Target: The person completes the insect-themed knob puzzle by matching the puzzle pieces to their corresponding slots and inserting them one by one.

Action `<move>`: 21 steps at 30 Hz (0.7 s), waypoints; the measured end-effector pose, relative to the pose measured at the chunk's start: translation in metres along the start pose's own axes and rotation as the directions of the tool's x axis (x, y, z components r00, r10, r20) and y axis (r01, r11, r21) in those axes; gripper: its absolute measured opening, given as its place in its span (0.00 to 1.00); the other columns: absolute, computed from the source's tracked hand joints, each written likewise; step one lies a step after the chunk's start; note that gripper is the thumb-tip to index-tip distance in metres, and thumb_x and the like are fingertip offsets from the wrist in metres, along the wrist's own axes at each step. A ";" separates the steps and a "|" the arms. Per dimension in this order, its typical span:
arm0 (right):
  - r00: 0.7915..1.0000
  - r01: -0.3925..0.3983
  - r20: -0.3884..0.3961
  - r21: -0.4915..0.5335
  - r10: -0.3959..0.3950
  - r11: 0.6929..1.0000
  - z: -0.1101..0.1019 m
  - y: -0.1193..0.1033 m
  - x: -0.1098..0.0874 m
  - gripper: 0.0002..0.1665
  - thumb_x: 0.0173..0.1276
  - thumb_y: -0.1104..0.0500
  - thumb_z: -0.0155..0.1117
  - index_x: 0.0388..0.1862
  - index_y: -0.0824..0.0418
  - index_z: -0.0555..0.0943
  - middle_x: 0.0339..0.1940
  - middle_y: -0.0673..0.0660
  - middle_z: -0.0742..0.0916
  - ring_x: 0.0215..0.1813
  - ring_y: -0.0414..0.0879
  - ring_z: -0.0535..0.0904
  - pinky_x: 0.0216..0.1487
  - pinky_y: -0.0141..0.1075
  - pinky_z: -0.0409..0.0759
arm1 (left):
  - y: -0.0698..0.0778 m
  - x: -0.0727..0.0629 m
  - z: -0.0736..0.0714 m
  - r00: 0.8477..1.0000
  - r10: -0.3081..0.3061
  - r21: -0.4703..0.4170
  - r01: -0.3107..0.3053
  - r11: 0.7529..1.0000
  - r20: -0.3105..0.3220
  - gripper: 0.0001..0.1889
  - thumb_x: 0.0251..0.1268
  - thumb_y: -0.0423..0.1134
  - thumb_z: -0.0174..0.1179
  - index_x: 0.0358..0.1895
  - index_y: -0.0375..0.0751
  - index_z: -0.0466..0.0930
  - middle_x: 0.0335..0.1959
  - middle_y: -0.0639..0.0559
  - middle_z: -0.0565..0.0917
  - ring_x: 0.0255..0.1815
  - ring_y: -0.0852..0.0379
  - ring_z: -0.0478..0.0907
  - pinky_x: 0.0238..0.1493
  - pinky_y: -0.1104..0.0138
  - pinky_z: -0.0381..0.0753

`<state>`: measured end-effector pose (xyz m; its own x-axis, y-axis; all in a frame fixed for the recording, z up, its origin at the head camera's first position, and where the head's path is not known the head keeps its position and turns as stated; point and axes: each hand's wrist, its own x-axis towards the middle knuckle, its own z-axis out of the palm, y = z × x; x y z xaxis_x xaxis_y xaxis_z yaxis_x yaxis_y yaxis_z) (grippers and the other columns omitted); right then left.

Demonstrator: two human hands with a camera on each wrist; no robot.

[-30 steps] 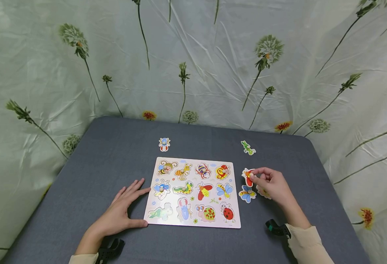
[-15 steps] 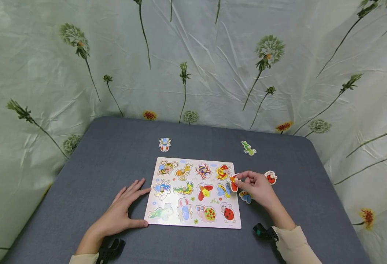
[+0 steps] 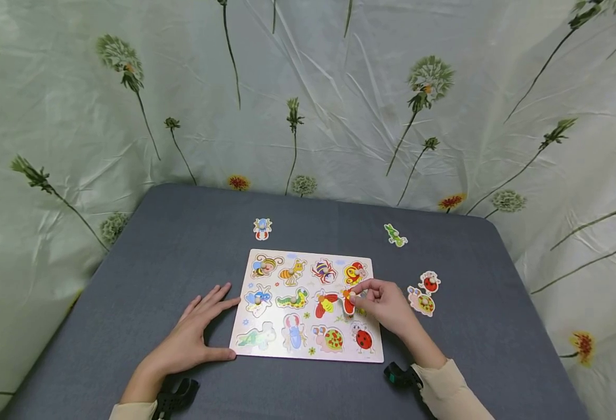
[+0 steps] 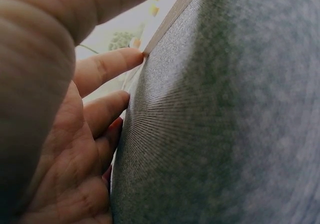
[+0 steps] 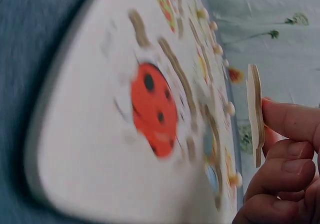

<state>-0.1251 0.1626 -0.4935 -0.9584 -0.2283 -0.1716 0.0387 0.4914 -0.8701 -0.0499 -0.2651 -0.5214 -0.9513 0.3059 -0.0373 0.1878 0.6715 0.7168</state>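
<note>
A pink wooden peg-puzzle board (image 3: 308,352) printed with insects lies flat on the table. My right hand (image 3: 387,306) pinches the knob of a red-winged insect puzzle piece (image 3: 347,303), over the board's right part beside the red-and-yellow insect recess (image 3: 326,304). In the right wrist view that piece (image 5: 254,114) is seen edge-on, raised off the board, near the ladybug recess (image 5: 155,108). My left hand (image 3: 195,329) lies with fingers spread at the board's left edge; in the left wrist view its fingertips (image 4: 135,55) meet that edge.
A blue beetle piece (image 3: 262,229) lies behind the board, and a green grasshopper-like piece (image 3: 395,235) at the back right. On the right, a ladybug piece (image 3: 430,282) touches a snail piece (image 3: 422,302). Several pieces sit in the upper recesses. A floral curtain (image 3: 339,116) hangs behind the table.
My right hand has carried the red insect piece leftward from the table to over the board, uncovering the ladybug and snail pieces and covering the blue-winged piece. The left hand stays put.
</note>
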 end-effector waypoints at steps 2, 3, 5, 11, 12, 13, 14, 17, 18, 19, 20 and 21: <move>1.000 -0.002 0.013 -0.004 0.002 1.000 0.006 -0.001 0.001 0.12 0.68 0.58 0.78 0.45 0.63 0.88 0.15 0.46 0.74 0.17 0.35 0.63 0.19 0.28 0.56 | 0.000 0.000 0.000 1.000 -0.001 0.001 0.001 1.000 0.001 0.55 0.42 0.63 0.86 0.80 0.60 0.72 0.89 0.44 0.58 0.89 0.31 0.50 0.81 0.29 0.43; 1.000 -0.001 0.018 -0.002 0.001 1.000 0.008 -0.001 0.001 0.12 0.68 0.58 0.78 0.44 0.63 0.88 0.15 0.46 0.74 0.17 0.35 0.63 0.19 0.27 0.56 | 0.000 0.000 0.000 1.000 -0.001 0.003 0.001 1.000 0.001 0.55 0.42 0.63 0.85 0.80 0.60 0.72 0.89 0.44 0.58 0.89 0.31 0.50 0.81 0.29 0.43; 1.000 -0.004 0.025 0.000 0.004 1.000 0.012 -0.003 0.002 0.12 0.68 0.57 0.78 0.44 0.63 0.88 0.15 0.46 0.74 0.17 0.34 0.63 0.19 0.27 0.56 | 0.000 0.000 0.000 1.000 -0.003 0.008 0.003 1.000 0.003 0.55 0.42 0.63 0.85 0.80 0.60 0.72 0.89 0.44 0.58 0.89 0.31 0.50 0.81 0.28 0.43; 0.999 -0.020 0.029 0.018 0.019 1.000 0.022 -0.008 0.003 0.11 0.68 0.58 0.77 0.44 0.63 0.89 0.15 0.46 0.74 0.16 0.35 0.64 0.18 0.27 0.56 | 0.000 -0.001 0.000 1.000 -0.001 0.005 0.001 1.000 0.000 0.55 0.43 0.63 0.85 0.80 0.60 0.72 0.89 0.44 0.58 0.89 0.31 0.50 0.81 0.29 0.43; 0.999 -0.023 0.030 0.020 0.022 1.000 0.024 -0.009 0.003 0.10 0.68 0.58 0.77 0.44 0.63 0.89 0.14 0.47 0.74 0.16 0.35 0.64 0.18 0.27 0.57 | 0.000 -0.001 0.000 1.000 0.001 0.002 -0.001 1.000 -0.002 0.55 0.43 0.63 0.85 0.80 0.60 0.72 0.89 0.45 0.58 0.89 0.31 0.50 0.81 0.30 0.43; 0.999 -0.024 0.032 0.024 0.023 0.999 0.025 -0.010 0.004 0.10 0.68 0.58 0.77 0.44 0.62 0.89 0.14 0.47 0.74 0.15 0.35 0.64 0.18 0.27 0.57 | 0.000 -0.002 0.000 1.000 0.003 0.001 -0.003 1.000 -0.003 0.55 0.43 0.63 0.85 0.80 0.60 0.72 0.89 0.45 0.58 0.89 0.31 0.50 0.81 0.30 0.43; 0.999 -0.024 0.031 0.021 0.024 0.999 0.027 -0.011 0.004 0.10 0.68 0.58 0.77 0.44 0.62 0.89 0.14 0.46 0.74 0.15 0.35 0.64 0.18 0.27 0.58 | 0.000 -0.002 0.000 1.000 0.005 -0.001 -0.005 1.000 -0.004 0.55 0.43 0.62 0.85 0.80 0.60 0.72 0.89 0.45 0.58 0.89 0.31 0.50 0.81 0.30 0.43; 0.999 -0.014 0.038 0.014 0.013 1.000 0.032 -0.012 0.006 0.11 0.68 0.57 0.78 0.43 0.62 0.89 0.14 0.46 0.74 0.15 0.35 0.65 0.18 0.27 0.58 | 0.000 -0.001 0.000 1.000 0.007 -0.002 -0.007 1.000 -0.005 0.55 0.43 0.62 0.85 0.80 0.60 0.72 0.89 0.45 0.58 0.89 0.31 0.50 0.81 0.30 0.43; 0.999 -0.010 0.039 0.010 0.010 1.000 0.034 -0.013 0.007 0.11 0.68 0.57 0.78 0.42 0.62 0.89 0.14 0.46 0.74 0.15 0.35 0.65 0.18 0.28 0.58 | 0.000 -0.001 0.000 1.000 0.007 -0.002 -0.007 1.000 -0.006 0.55 0.43 0.63 0.85 0.80 0.60 0.72 0.89 0.45 0.59 0.89 0.31 0.50 0.81 0.30 0.43; 0.999 -0.006 0.039 0.006 0.006 1.000 0.035 -0.013 0.007 0.11 0.67 0.57 0.78 0.42 0.62 0.89 0.15 0.46 0.74 0.16 0.35 0.65 0.18 0.28 0.58 | 0.001 -0.001 -0.001 1.000 0.006 0.000 -0.006 1.000 -0.005 0.55 0.43 0.63 0.85 0.80 0.60 0.72 0.89 0.45 0.58 0.89 0.31 0.50 0.81 0.30 0.43; 0.999 -0.005 0.037 -0.001 0.005 1.000 0.037 -0.014 0.008 0.11 0.67 0.57 0.78 0.41 0.62 0.89 0.15 0.46 0.74 0.16 0.35 0.65 0.18 0.28 0.58 | 0.001 -0.001 -0.001 1.000 0.005 0.001 -0.005 1.000 -0.004 0.55 0.43 0.63 0.85 0.80 0.60 0.72 0.89 0.45 0.58 0.89 0.31 0.50 0.81 0.29 0.43; 0.999 -0.005 0.036 -0.003 0.005 1.000 0.038 -0.014 0.009 0.10 0.67 0.57 0.78 0.41 0.62 0.89 0.15 0.46 0.74 0.16 0.35 0.65 0.18 0.28 0.58 | 0.001 -0.001 -0.001 1.000 0.004 0.002 -0.004 1.000 -0.003 0.55 0.43 0.63 0.85 0.80 0.60 0.72 0.89 0.45 0.58 0.89 0.31 0.50 0.81 0.29 0.43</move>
<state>-0.1233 0.1218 -0.5003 -0.9475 -0.2558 -0.1921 0.0423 0.4950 -0.8678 -0.0490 -0.2654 -0.5202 -0.9512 0.3070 -0.0322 0.1925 0.6713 0.7157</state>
